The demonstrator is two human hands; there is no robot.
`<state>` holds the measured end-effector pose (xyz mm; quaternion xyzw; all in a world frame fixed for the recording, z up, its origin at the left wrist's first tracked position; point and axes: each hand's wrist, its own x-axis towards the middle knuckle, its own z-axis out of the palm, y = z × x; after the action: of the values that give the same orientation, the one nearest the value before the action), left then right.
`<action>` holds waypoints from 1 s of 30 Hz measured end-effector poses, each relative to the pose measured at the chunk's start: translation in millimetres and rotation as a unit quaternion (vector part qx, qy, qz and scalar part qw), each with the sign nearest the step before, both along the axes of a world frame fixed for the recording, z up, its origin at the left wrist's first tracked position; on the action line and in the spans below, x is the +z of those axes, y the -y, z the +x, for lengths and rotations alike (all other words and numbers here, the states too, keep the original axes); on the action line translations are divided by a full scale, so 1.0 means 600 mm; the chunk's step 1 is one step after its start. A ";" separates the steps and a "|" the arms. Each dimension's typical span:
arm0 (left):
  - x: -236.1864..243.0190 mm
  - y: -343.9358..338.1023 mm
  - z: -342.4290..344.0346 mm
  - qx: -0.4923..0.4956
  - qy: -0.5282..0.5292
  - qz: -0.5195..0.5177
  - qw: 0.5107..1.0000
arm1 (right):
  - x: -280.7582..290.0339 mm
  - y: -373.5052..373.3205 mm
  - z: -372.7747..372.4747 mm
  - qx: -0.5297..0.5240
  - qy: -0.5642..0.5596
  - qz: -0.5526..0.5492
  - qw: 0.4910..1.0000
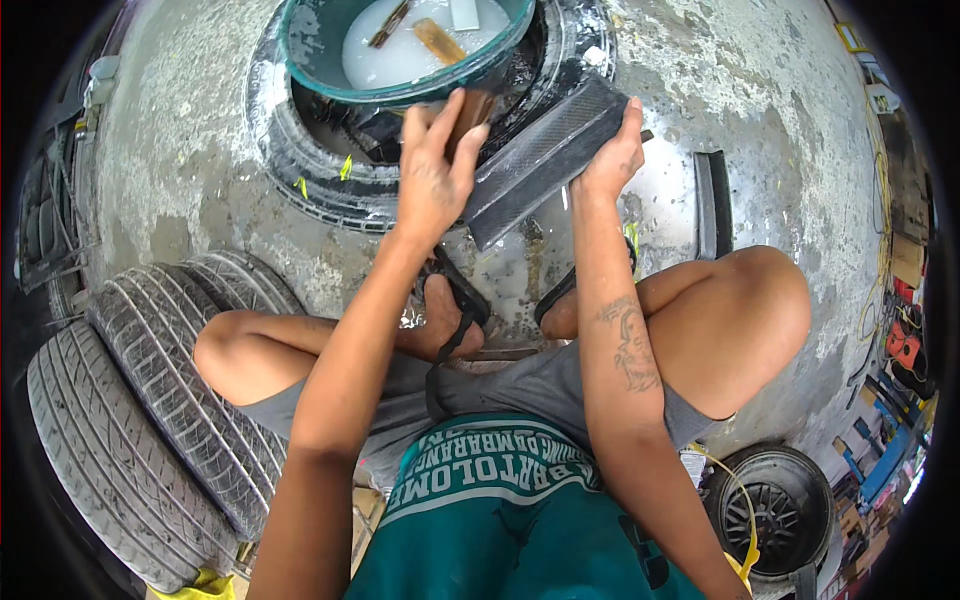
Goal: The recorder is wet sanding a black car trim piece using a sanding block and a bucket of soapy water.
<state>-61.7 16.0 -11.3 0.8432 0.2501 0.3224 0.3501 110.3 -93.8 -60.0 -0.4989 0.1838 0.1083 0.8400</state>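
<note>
My right hand (612, 160) grips the upper right end of a long black angled part (545, 165) with a woven, carbon-fibre-like surface. The part slants down to the left above the floor, in front of my feet. In my left hand (436, 175) is a brown block (470, 118), pinched between thumb and fingers beside the part's left side. The block is slightly blurred, and whether it touches the part I cannot tell. Just beyond my left hand stands a green basin (300, 62) of cloudy, whitish water. A yellowish-brown block (439, 42), a dark brown piece (390, 24) and a white piece (465, 14) lie in it.
The basin rests on a tyre (275, 130) lying flat. A second black angled part (713, 205) is on the wet, worn concrete to the right. Several tyres (180, 370) stand by my left knee. A wheel rim (772, 505) sits at the lower right, near tools and cables along the right edge.
</note>
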 end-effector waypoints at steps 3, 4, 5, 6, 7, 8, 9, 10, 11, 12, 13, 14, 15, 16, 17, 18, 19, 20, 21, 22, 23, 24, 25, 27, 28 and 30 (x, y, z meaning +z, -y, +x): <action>0.026 0.023 -0.119 -0.005 -0.096 0.006 0.995 | 0.000 0.005 0.007 -0.016 0.000 0.036 0.999; 0.028 0.032 -0.151 -0.008 -0.128 -0.005 0.992 | 0.003 0.003 0.007 -0.016 -0.001 0.038 0.999; 0.029 0.037 -0.178 -0.006 -0.130 -0.004 0.992 | 0.011 0.001 0.001 -0.011 -0.006 0.044 0.999; 0.030 0.044 -0.201 0.004 -0.145 0.001 0.989 | 0.016 0.003 -0.003 -0.009 -0.011 0.048 0.999; 0.032 0.049 -0.213 0.014 -0.158 0.008 0.987 | 0.017 0.001 -0.002 -0.015 -0.012 0.039 0.999; 0.032 0.056 -0.220 0.013 -0.158 0.010 0.987 | 0.017 0.000 -0.002 -0.016 -0.012 0.041 0.999; 0.031 0.061 -0.224 0.003 -0.170 0.025 0.985 | 0.018 -0.001 -0.007 -0.015 -0.017 0.045 0.999; 0.027 0.064 -0.224 -0.009 -0.182 0.041 0.982 | 0.019 0.001 -0.011 -0.014 -0.022 0.050 0.998; 0.020 0.068 -0.219 -0.022 -0.182 0.051 0.982 | 0.021 0.004 -0.012 -0.017 -0.022 0.048 0.998; 0.014 0.066 -0.206 -0.043 -0.185 0.080 0.978 | 0.024 0.008 -0.010 -0.006 -0.015 0.044 0.999; 0.012 0.062 -0.180 -0.051 -0.179 0.083 0.979 | 0.024 0.008 -0.011 0.007 -0.012 0.040 0.999; 0.004 0.055 -0.144 -0.060 -0.174 0.085 0.979 | 0.024 0.004 -0.007 0.006 -0.013 0.039 0.999; 0.009 0.049 -0.087 -0.077 -0.161 0.103 0.979 | 0.025 0.006 -0.003 0.018 0.000 0.029 0.999; 0.020 0.042 -0.033 -0.096 -0.151 0.119 0.977 | 0.026 0.010 -0.006 0.029 0.009 0.017 0.999; 0.024 0.036 0.008 -0.097 -0.147 0.108 0.979 | 0.023 0.010 -0.008 0.031 0.009 0.009 0.999; 0.021 0.034 0.033 -0.099 -0.139 0.098 0.980 | 0.018 0.008 -0.005 0.032 0.012 0.000 0.999; 0.011 0.029 0.035 -0.102 -0.118 0.097 0.983 | 0.017 0.005 -0.003 0.030 0.020 -0.002 0.999; 0.010 0.031 0.010 -0.111 -0.127 0.105 0.980 | 0.016 0.002 -0.011 0.006 0.004 0.018 1.000; 0.008 0.035 -0.029 -0.121 -0.150 0.103 0.976 | 0.012 0.005 -0.011 0.014 0.013 -0.012 1.000; 0.001 0.040 -0.068 -0.135 -0.168 0.103 0.971 | 0.004 0.014 -0.003 0.017 0.027 -0.044 0.999; -0.009 0.041 -0.117 -0.142 -0.171 0.101 0.970 | -0.005 0.019 0.002 0.008 0.033 -0.041 0.999; 0.012 0.041 -0.130 -0.139 -0.181 0.100 0.968 | -0.004 0.017 -0.001 0.007 0.034 -0.041 0.999; 0.010 0.038 -0.114 -0.140 -0.180 0.101 0.968 | -0.003 0.017 -0.003 0.017 0.030 -0.046 0.998; 0.012 0.030 -0.042 -0.167 -0.186 0.144 0.957 | 0.003 0.017 0.001 0.012 0.034 -0.043 0.998; 0.018 0.031 0.019 -0.172 -0.149 0.165 0.960 | 0.005 0.014 -0.002 0.014 0.029 -0.042 0.999; 0.020 0.026 0.106 -0.163 -0.123 0.171 0.964 | 0.005 0.007 -0.007 0.041 0.010 -0.020 0.999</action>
<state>1.8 0.3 0.6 0.9531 0.0914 0.1922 0.2150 106.2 -98.0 -57.2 -0.5238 0.1570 0.1344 0.8264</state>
